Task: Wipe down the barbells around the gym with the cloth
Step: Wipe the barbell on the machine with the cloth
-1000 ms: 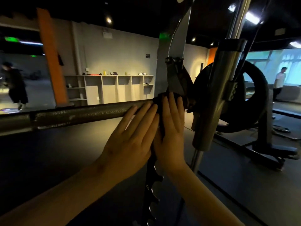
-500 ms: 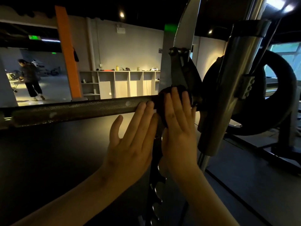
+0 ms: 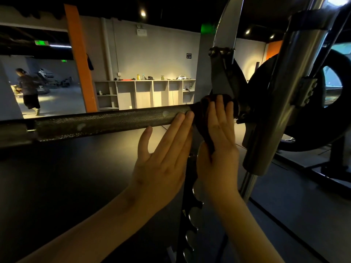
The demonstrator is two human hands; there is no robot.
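While your right grip (image 3: 218, 147) presses the cloth (image 3: 204, 118) flat-fingered onto the barbell (image 3: 114, 120) at its right end and your left grip (image 3: 163, 162) rests open-fingered beside it, the knurled length leftward looks yet unwiped.

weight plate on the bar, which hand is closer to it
Right. The right hand presses the cloth onto the barbell just short of the weight plate. The left hand sits beyond it, fingertips on the knurled shaft, farther from the plate.

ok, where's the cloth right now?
Head view, right of centre: the cloth is draped over the barbell, pressed under the right hand, just right of the left hand.
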